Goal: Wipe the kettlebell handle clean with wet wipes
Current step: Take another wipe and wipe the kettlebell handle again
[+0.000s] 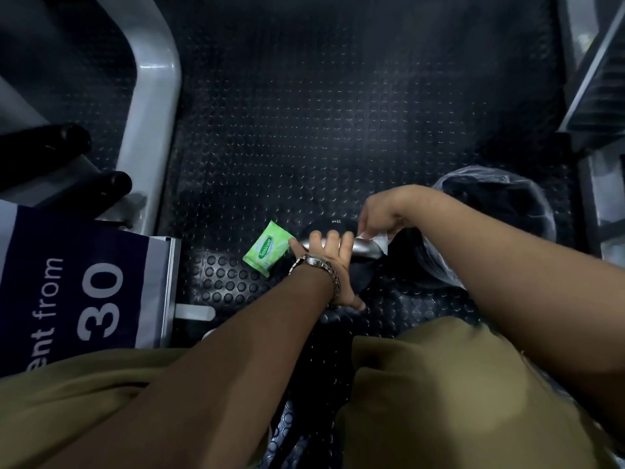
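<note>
Head view showed a person crouched over a black kettlebell (333,225) standing on the studded black rubber floor (321,113), its curved bare-metal handle (363,251) lying between the two hands. The left hand (326,255), with a steel wristwatch (318,264) on the wrist, was clenched around the left and middle part of that handle, fingers curled over the top. The right hand (380,213) pinched a crumpled white wet wipe (380,241) against the handle's right end, near where it bent down to the body.

The main risk, as I judged it, was missed coverage: the steadying left hand covered a good share of the metal, so that stretch would stay dirty unless the grip shifted. The wipe was bunched small and held only by the fingertips, so it could slip off the smooth curve or wipe only a narrow strip. A damp handle might also let the left hand slide, and a hard push from the right could tip or roll the kettlebell.

A flat green packet of wet wipes (269,248) lay on the floor just beside the left hand, where a moving wrist could knock it away. A black bin with a clear plastic liner (456,176) stood near the right forearm; a careless elbow could catch it.
</note>
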A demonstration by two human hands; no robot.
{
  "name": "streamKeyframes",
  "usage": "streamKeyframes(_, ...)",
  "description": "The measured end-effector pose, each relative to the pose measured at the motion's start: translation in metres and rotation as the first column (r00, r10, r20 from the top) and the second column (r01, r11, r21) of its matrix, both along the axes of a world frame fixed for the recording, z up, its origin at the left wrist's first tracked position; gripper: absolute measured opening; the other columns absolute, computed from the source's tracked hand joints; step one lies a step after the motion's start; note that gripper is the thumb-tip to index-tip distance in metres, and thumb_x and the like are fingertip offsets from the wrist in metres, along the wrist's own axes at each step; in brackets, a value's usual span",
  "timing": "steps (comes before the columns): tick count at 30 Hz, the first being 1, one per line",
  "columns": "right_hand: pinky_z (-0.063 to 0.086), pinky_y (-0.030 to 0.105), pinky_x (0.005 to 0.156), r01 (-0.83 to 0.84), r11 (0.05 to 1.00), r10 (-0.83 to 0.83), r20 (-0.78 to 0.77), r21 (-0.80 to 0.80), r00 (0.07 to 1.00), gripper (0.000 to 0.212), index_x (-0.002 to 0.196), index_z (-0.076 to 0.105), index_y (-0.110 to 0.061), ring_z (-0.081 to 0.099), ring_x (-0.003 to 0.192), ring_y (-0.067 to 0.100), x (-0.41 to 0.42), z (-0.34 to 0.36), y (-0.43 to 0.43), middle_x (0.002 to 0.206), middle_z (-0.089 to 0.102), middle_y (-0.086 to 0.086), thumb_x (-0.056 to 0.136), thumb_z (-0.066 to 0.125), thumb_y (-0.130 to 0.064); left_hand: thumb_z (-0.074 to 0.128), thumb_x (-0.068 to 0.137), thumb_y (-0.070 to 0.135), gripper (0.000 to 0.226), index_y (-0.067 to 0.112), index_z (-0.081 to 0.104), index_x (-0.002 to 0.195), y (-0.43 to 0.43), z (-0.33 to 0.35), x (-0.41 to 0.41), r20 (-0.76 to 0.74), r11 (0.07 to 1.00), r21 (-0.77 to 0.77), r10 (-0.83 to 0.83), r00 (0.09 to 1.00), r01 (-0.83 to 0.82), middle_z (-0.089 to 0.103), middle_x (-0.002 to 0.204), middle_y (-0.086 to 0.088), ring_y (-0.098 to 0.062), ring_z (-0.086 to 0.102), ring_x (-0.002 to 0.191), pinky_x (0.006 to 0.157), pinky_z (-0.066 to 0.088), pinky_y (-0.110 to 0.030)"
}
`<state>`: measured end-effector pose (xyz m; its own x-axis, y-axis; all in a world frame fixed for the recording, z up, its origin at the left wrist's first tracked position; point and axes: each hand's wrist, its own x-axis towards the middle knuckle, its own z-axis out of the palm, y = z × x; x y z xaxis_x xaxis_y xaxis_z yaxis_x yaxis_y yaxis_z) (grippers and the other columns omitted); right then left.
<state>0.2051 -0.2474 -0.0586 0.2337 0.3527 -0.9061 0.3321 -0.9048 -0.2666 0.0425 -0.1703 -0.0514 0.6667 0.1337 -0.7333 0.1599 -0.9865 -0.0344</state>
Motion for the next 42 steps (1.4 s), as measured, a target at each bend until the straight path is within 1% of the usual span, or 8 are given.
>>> streamKeyframes(6, 0.059, 0.037, 0.094, -0.119, 0.992, 0.123, 0.230, -0.034, 0.965, 0.027, 0.118, 0.078, -0.016, 0.073, 0.102, 0.024, -0.019, -0.041, -0.011, 0.112, 0.077, 0.007, 0.092, 0.073, -0.020, 0.066, 0.056, 0.092, 0.150, 0.022, -0.018, 0.158, 0.000, 0.000, 0.001, -0.015, 1.000, 0.006, -0.010, 1.000, 0.010, 0.005, 0.162, -0.004, -0.040, 0.007, 0.148, 0.112, 0.016, -0.076)
streamKeyframes(15, 0.057, 0.029, 0.071, 0.087, 0.990, -0.099, 0.112, 0.111, 0.989, 0.023, 0.122, 0.074, -0.015, 0.066, 0.089, 0.018, -0.007, 0.013, -0.016, 0.097, 0.068, -0.005, 0.101, 0.068, -0.017, 0.063, 0.054, 0.094, 0.151, 0.021, -0.017, 0.159, 0.001, 0.003, 0.001, -0.026, 1.000, -0.005, -0.022, 0.999, 0.022, 0.004, 0.163, -0.005, -0.040, 0.008, 0.149, 0.112, 0.017, -0.075)
streamKeyframes(21, 0.061, 0.034, 0.083, 0.238, 0.970, -0.241, 0.187, 0.038, 0.952, 0.027, 0.119, 0.077, -0.013, 0.074, 0.096, 0.023, -0.028, -0.025, -0.028, 0.108, 0.077, 0.009, 0.092, 0.075, -0.012, 0.064, 0.055, 0.093, 0.149, 0.022, -0.016, 0.158, 0.000, 0.001, 0.000, -0.007, 1.000, 0.006, -0.024, 1.000, 0.024, 0.007, 0.161, -0.003, -0.039, 0.011, 0.147, 0.112, 0.018, -0.073)
streamKeyframes(24, 0.064, 0.044, 0.079, 0.662, 0.728, -0.684, 0.147, 0.176, 0.714, 0.021, 0.108, 0.076, -0.005, 0.075, 0.084, 0.034, -0.050, -0.050, -0.043, 0.096, 0.076, 0.018, 0.096, 0.058, -0.003, 0.065, 0.054, 0.093, 0.149, 0.023, -0.015, 0.158, -0.001, -0.001, -0.001, 0.002, 1.000, 0.018, -0.020, 1.000, 0.020, 0.009, 0.159, -0.003, -0.038, 0.013, 0.145, 0.112, 0.019, -0.074)
streamKeyframes(26, 0.061, 0.043, 0.078, 0.879, 0.408, -0.907, -0.004, 0.246, 0.422, 0.027, 0.104, 0.076, -0.009, 0.072, 0.078, 0.033, -0.067, -0.055, -0.049, 0.093, 0.076, 0.018, 0.097, 0.051, -0.001, 0.065, 0.054, 0.093, 0.148, 0.022, -0.014, 0.158, -0.001, 0.000, -0.001, 0.010, 1.000, 0.013, -0.017, 1.000, 0.017, 0.009, 0.159, -0.004, -0.038, 0.013, 0.145, 0.112, 0.018, -0.074)
streamKeyframes(29, 0.060, 0.045, 0.083, 0.980, -0.094, -0.970, -0.240, 0.178, -0.049, 0.024, 0.103, 0.073, -0.001, 0.066, 0.075, 0.029, -0.089, -0.051, -0.055, 0.086, 0.070, 0.014, 0.098, 0.052, 0.009, 0.066, 0.057, 0.091, 0.147, 0.022, -0.015, 0.158, -0.001, 0.000, -0.003, 0.013, 1.000, 0.011, -0.015, 1.000, 0.015, 0.007, 0.160, -0.004, -0.039, 0.011, 0.146, 0.112, 0.018, -0.074)
streamKeyframes(31, 0.060, 0.049, 0.093, 0.960, -0.265, -0.924, -0.310, 0.089, -0.226, 0.022, 0.092, 0.064, 0.003, 0.065, 0.081, 0.030, -0.098, -0.044, -0.059, 0.089, 0.064, 0.015, 0.096, 0.048, 0.016, 0.066, 0.058, 0.091, 0.147, 0.021, -0.016, 0.158, -0.001, 0.001, -0.002, 0.005, 1.000, 0.012, -0.021, 1.000, 0.021, 0.007, 0.160, -0.005, -0.039, 0.011, 0.146, 0.112, 0.018, -0.075)
streamKeyframes(42, 0.064, 0.033, 0.079, 0.955, -0.282, -0.856, -0.425, -0.090, -0.293, 0.006, 0.096, 0.059, 0.012, 0.074, 0.080, 0.026, -0.116, -0.046, -0.052, 0.091, 0.071, 0.023, 0.100, 0.055, 0.010, 0.064, 0.058, 0.092, 0.147, 0.020, -0.015, 0.159, -0.001, 0.000, -0.001, -0.007, 0.999, 0.023, -0.039, 0.999, 0.039, 0.005, 0.162, -0.006, -0.039, 0.010, 0.147, 0.112, 0.019, -0.073)
